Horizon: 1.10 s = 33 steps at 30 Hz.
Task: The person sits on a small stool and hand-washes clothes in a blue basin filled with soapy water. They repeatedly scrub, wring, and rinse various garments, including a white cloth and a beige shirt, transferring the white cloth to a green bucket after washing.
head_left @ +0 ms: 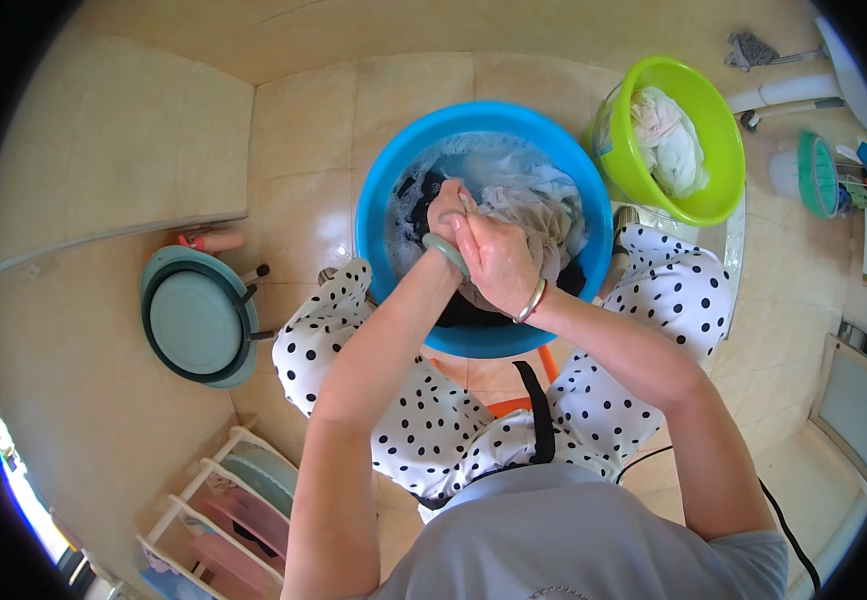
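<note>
The palm sides of the 2 hands are hidden; the left hand (446, 210) and right hand (502, 262) are pressed together, and whether the crumpled wet beige cloth (546, 215) is gripped cannot be told. It is contained, with partly covered black fabric (412, 208) and sudsy water (479, 150), in a round blue plastic basin (372, 225). White fabric (669, 145) is held in a lime-green plastic bucket (726, 150).

from the wearer's head, the left one of two side-by-side fisheyes looks steeply down, past the grey shirt (574, 520) at six o'clock, facing the round blue washtub (372, 225) just off centre toward one. the washtub is near; the wide field (black at its rim) takes in tiled floor (299, 225) toward eleven.
</note>
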Each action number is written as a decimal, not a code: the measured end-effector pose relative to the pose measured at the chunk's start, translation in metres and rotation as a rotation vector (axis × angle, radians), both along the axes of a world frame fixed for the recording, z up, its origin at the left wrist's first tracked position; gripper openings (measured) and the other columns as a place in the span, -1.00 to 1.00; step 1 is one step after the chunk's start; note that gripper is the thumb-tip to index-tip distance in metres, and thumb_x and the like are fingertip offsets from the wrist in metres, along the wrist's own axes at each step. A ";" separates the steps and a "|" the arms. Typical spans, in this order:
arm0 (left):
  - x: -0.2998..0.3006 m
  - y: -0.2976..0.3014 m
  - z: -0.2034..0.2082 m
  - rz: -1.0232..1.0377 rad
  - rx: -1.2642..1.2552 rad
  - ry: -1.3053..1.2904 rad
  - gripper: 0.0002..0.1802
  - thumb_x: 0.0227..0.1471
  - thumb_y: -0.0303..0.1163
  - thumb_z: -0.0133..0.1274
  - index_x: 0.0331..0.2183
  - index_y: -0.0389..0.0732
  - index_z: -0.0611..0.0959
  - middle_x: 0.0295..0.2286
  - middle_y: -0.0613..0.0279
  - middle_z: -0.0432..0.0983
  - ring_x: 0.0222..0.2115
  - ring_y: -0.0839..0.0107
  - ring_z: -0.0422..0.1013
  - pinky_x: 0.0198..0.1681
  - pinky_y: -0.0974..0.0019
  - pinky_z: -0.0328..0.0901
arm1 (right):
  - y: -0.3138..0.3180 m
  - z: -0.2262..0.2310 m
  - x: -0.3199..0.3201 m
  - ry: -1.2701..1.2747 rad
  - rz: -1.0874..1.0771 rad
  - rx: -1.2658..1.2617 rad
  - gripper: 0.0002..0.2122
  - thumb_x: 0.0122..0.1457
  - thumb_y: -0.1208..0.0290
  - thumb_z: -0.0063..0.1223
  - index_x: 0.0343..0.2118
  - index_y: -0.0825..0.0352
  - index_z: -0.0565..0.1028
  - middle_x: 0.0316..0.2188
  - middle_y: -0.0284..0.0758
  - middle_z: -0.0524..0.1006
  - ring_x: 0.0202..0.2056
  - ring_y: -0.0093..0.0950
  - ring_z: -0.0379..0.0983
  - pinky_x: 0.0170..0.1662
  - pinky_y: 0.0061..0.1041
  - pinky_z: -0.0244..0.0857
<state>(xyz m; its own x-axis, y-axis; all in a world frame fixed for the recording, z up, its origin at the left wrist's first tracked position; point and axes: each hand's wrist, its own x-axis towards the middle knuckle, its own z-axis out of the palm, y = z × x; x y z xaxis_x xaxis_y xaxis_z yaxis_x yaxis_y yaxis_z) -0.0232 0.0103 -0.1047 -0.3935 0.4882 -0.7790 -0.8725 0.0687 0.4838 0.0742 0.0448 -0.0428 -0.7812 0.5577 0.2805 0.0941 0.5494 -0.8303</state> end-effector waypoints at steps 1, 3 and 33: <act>0.004 -0.003 -0.026 -0.090 0.010 0.238 -0.69 0.07 -0.22 -0.14 -0.65 -0.06 0.31 -0.65 0.30 0.27 -0.55 0.35 0.29 -0.51 0.27 0.23 | 0.006 0.000 0.001 -0.053 -0.014 0.006 -0.84 0.15 0.43 -0.11 -0.50 0.40 0.38 -0.61 -0.05 0.45 -0.57 -0.09 0.41 -0.52 -0.22 0.27; 0.028 0.006 -0.011 0.004 -0.005 0.138 -0.70 0.05 -0.22 -0.11 -0.64 -0.09 0.32 -0.65 0.31 0.27 -0.53 0.37 0.30 -0.48 0.30 0.24 | 0.044 -0.045 0.004 -0.165 -0.019 0.048 -0.81 0.18 0.38 -0.15 -0.49 0.37 0.39 -0.62 -0.06 0.44 -0.58 -0.06 0.39 -0.53 -0.19 0.25; -0.027 -0.008 0.040 -0.052 0.210 -0.058 -0.47 -0.04 0.19 0.01 -0.29 -0.09 0.51 -0.37 0.25 0.48 -0.34 0.42 0.42 -0.26 0.36 0.35 | 0.052 0.037 0.003 0.066 0.294 0.017 -0.70 -0.08 0.52 0.20 -0.26 0.36 0.37 -0.21 -0.30 0.38 -0.29 -0.40 0.42 -0.24 -0.49 0.35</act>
<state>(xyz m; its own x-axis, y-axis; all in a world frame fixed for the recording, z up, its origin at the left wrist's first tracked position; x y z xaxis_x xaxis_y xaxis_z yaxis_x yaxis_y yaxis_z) -0.0503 0.0018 -0.0646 -0.3207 0.6604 -0.6790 -0.8973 0.0177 0.4410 0.0777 0.0966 -0.0063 -0.8881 0.3051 0.3437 -0.1253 0.5588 -0.8198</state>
